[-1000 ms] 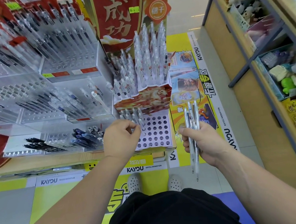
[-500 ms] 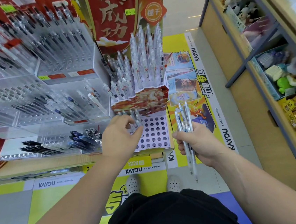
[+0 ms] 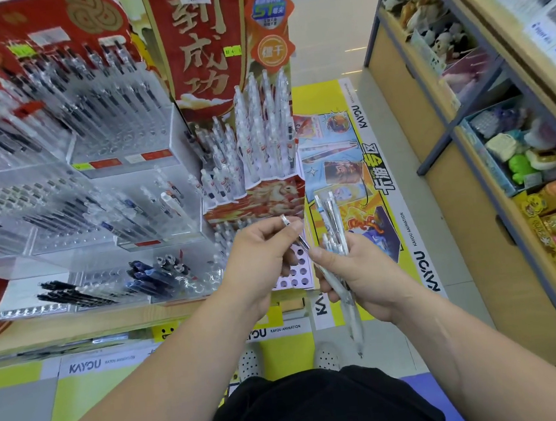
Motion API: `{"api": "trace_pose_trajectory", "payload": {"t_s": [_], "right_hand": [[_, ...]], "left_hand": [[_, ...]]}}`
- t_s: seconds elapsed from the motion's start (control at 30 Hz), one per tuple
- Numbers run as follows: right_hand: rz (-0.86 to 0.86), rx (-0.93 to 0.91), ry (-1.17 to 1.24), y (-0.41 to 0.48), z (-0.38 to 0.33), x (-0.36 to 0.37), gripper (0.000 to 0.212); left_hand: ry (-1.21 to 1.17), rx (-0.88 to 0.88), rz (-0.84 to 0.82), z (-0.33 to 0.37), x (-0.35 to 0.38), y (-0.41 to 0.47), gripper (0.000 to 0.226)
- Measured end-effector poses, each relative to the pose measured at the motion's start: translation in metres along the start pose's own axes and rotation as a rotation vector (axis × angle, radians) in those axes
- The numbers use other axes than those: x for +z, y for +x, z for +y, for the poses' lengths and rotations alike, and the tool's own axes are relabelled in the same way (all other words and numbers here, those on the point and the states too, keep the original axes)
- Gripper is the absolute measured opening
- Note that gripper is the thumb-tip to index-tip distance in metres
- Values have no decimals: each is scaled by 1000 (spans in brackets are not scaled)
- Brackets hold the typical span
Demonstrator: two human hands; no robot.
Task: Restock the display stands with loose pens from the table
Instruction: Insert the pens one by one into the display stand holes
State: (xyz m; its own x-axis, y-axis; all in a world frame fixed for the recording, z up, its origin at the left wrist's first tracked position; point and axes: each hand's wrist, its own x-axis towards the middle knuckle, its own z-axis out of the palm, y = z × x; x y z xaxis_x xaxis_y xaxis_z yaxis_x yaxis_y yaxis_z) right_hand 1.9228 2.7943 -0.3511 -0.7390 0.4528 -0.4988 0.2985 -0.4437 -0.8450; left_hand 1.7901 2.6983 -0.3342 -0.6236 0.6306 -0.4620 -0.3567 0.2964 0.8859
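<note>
Clothing: a black garment (image 3: 308,409) is filling the bottom edge, and two white perforated shoes (image 3: 250,362) are standing on the yellow floor mat (image 3: 284,348) just beyond it.
Right hand: the right hand (image 3: 361,270) is gripping a bundle of pens (image 3: 332,235), its fingers curling closed round the clear barrels. The bundle is sticking up above the fist and hanging out below it, tips pointing at the floor.
Left hand: the left hand (image 3: 261,256) is pinching a single pen (image 3: 288,224) between thumb and fingers. The pen is slanting down to the right, and its lower end is meeting the bundle beside the right thumb. Whether it is free of the bundle cannot be told.
Tray: a white perforated tray (image 3: 298,273) is lying on the desk just behind both hands, and the left hand is hiding most of it.
Desk: the wooden desk (image 3: 76,329) is carrying all the stands.
Front left: black pens (image 3: 69,294) and dark blue pens (image 3: 146,275) are leaning in a low clear stand.
Clear stands: tiered acrylic stands (image 3: 120,158) are holding rows of pens, blurred in places.
Red card stand: a red card stand (image 3: 258,197) with a horse picture is rising right behind the tray, and clear upright pens (image 3: 262,136) are standing in it.
Banner: a red banner (image 3: 201,47) with gold characters is standing behind that.
Right side: a wooden shelf unit (image 3: 472,241) is holding small toys (image 3: 519,166).
</note>
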Motion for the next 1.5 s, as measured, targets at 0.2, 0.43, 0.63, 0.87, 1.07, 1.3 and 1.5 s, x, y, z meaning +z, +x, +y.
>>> {"api": "trace_pose_trajectory", "payload": {"t_s": [0.2,0.43,0.63,0.87,1.07,1.3,1.5], "right_hand": [[30,43,-4,5,13,-4,22],[42,60,-34,26,20,6,19],[47,72,-55,34,27,13,19],[76,77,-69,32,28,11,19],[92,80,-41,30,30,12,18],[89,77,-38,33,31,19,19],[69,67,-47,33,30,21,18]], "left_hand": [[-126,21,87,11,-20,-1,15],[251,305,297,8,-91,-8,18],[567,324,381,-29,-121,-13,16],[722,367,438,-58,-122,2,23],[864,373,346,-71,-121,7,16],[956,353,329,-67,-117,14,22],[1041,285,288,-67,-114,16,27]]}}
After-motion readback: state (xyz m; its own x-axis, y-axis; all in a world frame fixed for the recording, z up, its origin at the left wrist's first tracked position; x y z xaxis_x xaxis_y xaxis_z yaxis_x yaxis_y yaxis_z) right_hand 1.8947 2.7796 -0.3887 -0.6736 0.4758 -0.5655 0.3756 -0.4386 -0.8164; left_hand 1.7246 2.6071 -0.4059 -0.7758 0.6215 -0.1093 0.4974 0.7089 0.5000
